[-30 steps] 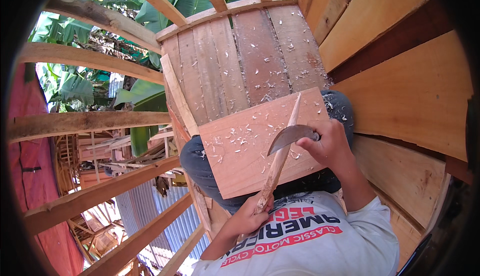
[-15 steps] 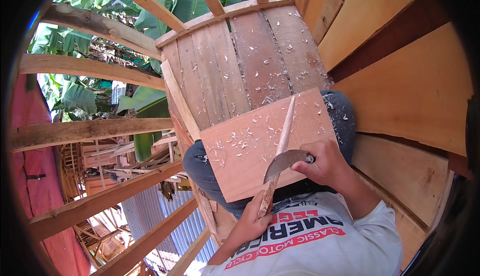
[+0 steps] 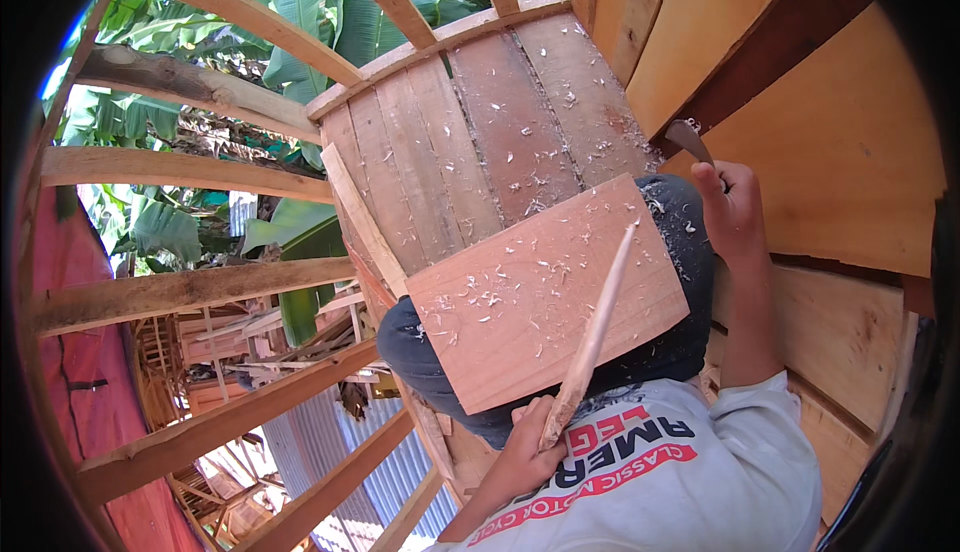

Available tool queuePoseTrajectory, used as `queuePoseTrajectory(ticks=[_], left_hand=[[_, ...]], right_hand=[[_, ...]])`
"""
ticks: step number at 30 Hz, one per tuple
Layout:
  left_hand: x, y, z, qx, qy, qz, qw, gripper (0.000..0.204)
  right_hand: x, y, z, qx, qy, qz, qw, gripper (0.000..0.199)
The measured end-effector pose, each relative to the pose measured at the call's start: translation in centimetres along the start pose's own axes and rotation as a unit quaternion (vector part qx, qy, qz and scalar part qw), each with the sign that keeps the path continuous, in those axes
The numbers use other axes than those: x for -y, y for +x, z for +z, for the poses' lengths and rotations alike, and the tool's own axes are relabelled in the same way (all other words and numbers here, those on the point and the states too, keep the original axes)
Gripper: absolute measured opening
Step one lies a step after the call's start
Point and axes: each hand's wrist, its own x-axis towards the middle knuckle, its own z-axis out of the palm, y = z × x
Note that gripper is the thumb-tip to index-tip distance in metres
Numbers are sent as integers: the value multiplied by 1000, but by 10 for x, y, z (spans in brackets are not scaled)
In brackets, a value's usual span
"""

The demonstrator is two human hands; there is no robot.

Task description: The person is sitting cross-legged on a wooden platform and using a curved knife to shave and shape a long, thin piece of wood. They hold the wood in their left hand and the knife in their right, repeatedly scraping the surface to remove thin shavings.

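Note:
My left hand (image 3: 527,452) is closed around the thick lower end of a pale, tapered wooden stick (image 3: 597,337). The stick slants away over a flat wooden board (image 3: 480,327) that lies across my lap, its pointed tip near the board's far right part. My right hand (image 3: 733,210) is raised to the right, apart from the stick, gripping a knife (image 3: 689,139) with a broad curved blade. Its handle is hidden in my fist. Thin curled wood shavings (image 3: 490,300) are scattered over the board.
More shavings lie on the plank floor (image 3: 490,117) ahead. Wide wooden wall boards (image 3: 820,142) rise close on the right, near the blade. Along the left runs an open railing of wooden bars (image 3: 190,292), with banana leaves (image 3: 300,22) and corrugated metal sheets (image 3: 325,462) beyond.
My right hand has lifted the knife off the stick and swung it up and to the right. The stick's tip has shifted right, and my left hand still grips its lower end.

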Motion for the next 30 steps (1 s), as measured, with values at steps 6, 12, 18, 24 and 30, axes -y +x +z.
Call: queuePoseTrajectory(ticks=[6,12,18,24,30], left_hand=[[-1,3,-12,-59,-117,-85,988,21],[6,2,-14,5,-113,-74,991,21],[7,7,-16,22,-173,-81,981,22],[4,3,1,82,-42,12,996,26],[16,10,-25,86,-386,-101,913,27]], right_hand=[[55,-52,37,249,-89,-120,957,70],[41,-43,50,176,-171,-163,956,72],[36,-38,55,114,-177,-155,965,70],[8,-8,31,26,-56,22,998,74],[28,-38,38,120,-61,-99,986,70]])
